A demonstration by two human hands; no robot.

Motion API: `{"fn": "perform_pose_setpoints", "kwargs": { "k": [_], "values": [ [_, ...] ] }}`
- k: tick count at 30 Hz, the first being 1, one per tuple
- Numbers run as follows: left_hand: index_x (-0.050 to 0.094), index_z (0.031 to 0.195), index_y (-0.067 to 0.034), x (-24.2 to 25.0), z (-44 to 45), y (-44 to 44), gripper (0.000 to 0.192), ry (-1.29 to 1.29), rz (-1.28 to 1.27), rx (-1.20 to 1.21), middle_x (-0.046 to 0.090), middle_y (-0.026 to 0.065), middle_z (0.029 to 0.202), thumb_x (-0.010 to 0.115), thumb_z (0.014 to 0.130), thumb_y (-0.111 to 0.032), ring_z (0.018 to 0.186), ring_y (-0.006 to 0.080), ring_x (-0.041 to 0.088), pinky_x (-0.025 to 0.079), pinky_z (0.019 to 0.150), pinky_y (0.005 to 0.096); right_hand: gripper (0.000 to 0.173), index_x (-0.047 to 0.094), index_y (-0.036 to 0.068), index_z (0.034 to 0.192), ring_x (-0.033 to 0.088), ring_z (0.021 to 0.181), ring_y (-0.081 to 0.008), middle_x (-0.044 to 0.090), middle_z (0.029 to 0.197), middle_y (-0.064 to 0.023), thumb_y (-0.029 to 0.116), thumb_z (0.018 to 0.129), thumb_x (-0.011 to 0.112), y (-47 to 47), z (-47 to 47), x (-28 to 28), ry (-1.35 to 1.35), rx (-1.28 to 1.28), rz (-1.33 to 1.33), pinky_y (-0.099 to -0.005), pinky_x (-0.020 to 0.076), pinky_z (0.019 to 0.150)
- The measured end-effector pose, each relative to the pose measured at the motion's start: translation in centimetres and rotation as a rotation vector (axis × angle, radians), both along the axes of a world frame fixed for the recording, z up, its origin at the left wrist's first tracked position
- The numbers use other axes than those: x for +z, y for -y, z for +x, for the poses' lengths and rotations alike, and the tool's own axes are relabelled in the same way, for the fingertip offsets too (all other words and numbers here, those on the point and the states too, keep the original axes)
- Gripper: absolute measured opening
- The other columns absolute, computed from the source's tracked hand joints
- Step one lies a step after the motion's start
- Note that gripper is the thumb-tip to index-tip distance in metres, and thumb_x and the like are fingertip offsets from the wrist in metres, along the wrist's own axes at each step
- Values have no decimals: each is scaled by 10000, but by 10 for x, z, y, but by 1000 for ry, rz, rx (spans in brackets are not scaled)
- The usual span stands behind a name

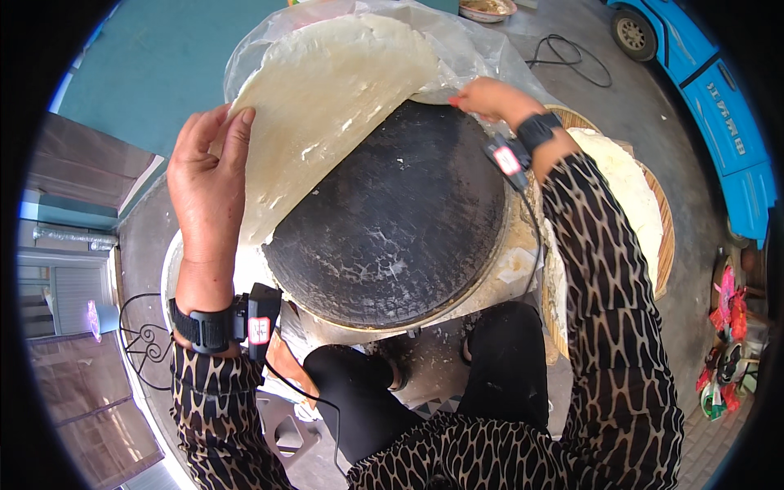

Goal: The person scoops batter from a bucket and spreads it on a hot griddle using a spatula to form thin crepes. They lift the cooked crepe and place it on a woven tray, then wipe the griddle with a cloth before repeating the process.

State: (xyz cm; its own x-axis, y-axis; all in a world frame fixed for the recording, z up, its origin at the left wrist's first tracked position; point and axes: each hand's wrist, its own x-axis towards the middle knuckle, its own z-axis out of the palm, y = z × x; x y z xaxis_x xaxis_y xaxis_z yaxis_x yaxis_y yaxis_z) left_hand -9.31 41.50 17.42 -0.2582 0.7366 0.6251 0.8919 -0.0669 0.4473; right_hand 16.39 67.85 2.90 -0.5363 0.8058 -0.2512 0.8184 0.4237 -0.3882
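A large thin round flatbread (331, 104) is raised off the left and far part of a round black griddle (398, 226). My left hand (211, 144) pinches the flatbread's left edge between thumb and fingers. At the griddle's far right edge is my right hand (490, 101), slightly blurred, with a small red thing at its fingertips; whether it also grips the bread's edge I cannot tell. Clear plastic sheeting (490, 46) lies behind the bread. Pale crumbs and a whitish cracked residue mark the bare griddle surface.
Pale flatbreads (631, 190) lie on a round woven tray (664, 226) at the right, under my right arm. A white surface (171, 269) shows at the left beside a black metal scroll frame (147, 334). Farther off are a bowl (487, 9), a black cable (569, 58) and a blue vehicle (716, 104).
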Motion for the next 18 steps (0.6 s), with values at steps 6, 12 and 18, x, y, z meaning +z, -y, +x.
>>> {"fn": "perform_pose_setpoints", "kwargs": {
  "k": [6,12,18],
  "values": [
    [683,1014,-2,-2,-11,6,192,151,10,60,622,17,879,702,911,-163,820,82,569,468,750,226,283,685,50,880,501,485,-182,577,615,-60,319,898,598,-15,-13,10,-80,-24,-113,-344,417,483],
    [691,1009,-8,-9,-20,10,188,196,57,106,622,6,877,703,913,-169,826,75,563,460,755,217,345,671,146,1194,516,535,-138,573,656,-38,278,883,599,17,29,19,-81,83,-197,-308,441,484],
    [701,1023,-22,-4,-19,13,176,282,96,102,657,11,897,699,917,-163,842,69,577,467,771,219,316,672,120,1174,482,519,-125,577,663,-36,271,916,569,-7,-69,4,12,53,-78,-293,393,463]
  ]
}}
